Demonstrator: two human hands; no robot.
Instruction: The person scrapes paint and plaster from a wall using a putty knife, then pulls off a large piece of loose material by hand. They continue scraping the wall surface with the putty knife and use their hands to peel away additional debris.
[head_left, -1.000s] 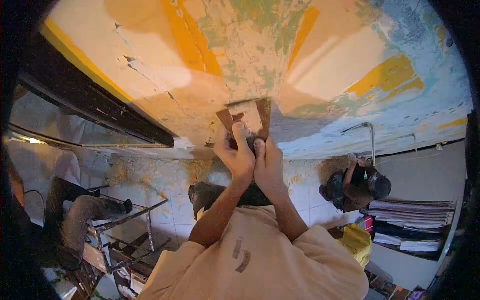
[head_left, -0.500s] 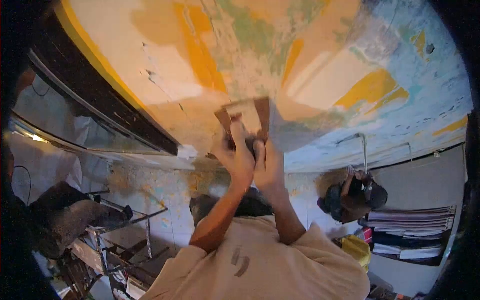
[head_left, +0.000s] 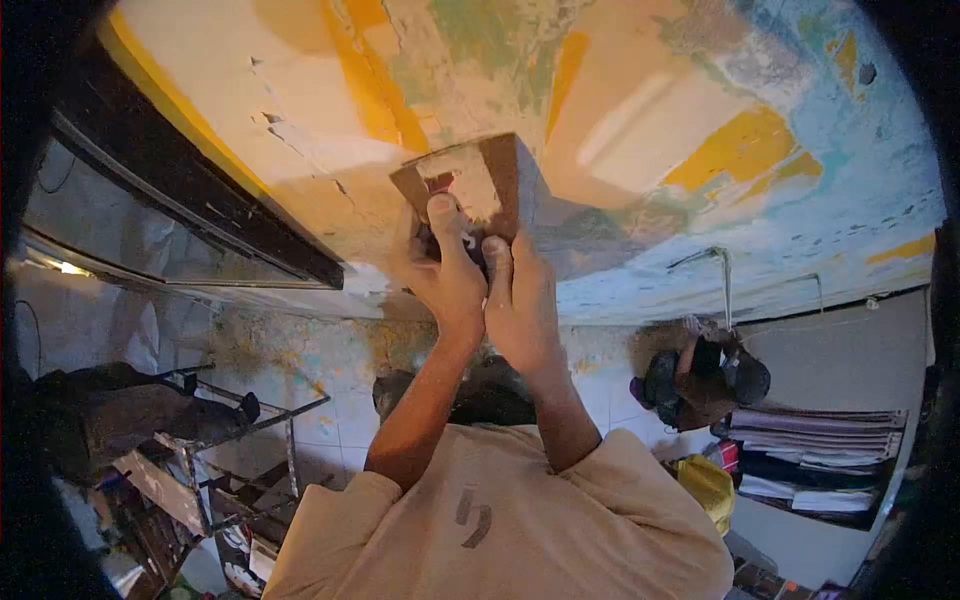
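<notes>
A wide putty knife (head_left: pixel 505 175) with a brown blade, a cream-coloured patch and a dark handle is raised against the patchy wall (head_left: pixel 620 120). My left hand (head_left: pixel 445 275) grips it from the left, thumb lying along its face and fingers behind it. My right hand (head_left: pixel 522 300) is closed round the lower right part of the same tool, its thumb beside my left one. The palms sit close together and hide most of the handle. The blade's upper edge is at the wall, which shows yellow, cream, green and pale blue areas.
A dark frame (head_left: pixel 200 200) runs along the upper left. Below it stands a paint-spattered metal frame (head_left: pixel 290 440) with dark cloth on it. Another person (head_left: pixel 700 380) is at the right, near shelves of folded cloth (head_left: pixel 810 460) and a yellow bag (head_left: pixel 705 490).
Both hands and the putty knife have moved up along the wall and slightly left. My view has shifted a little, and the tool shows less blur.
</notes>
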